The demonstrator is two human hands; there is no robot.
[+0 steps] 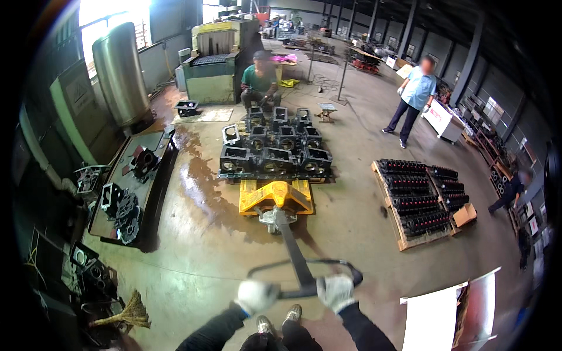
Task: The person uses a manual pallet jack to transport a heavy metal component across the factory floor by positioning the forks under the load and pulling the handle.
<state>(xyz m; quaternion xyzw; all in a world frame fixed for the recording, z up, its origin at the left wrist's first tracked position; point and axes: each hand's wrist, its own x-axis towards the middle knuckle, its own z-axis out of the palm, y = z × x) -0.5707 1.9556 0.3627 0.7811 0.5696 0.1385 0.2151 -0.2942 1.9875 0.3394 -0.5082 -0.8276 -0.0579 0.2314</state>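
Observation:
Both my hands, in white work gloves, are on the black loop handle of a yellow pallet jack. My left hand closes round the left end of the handle's near bar. On its right end my right hand is wrapped likewise. The dark handle shaft runs forward from the loop to the jack's yellow body. Beyond the body stands a load of several dark cast-metal housings, in rows on a dark flat base. The forks under the load are hidden.
Left is a low dark table with metal castings; a straw broom lies near me. Right is a wooden pallet of black cylindrical parts. A person sits behind the load; another stands far right. Wet patches mark the floor.

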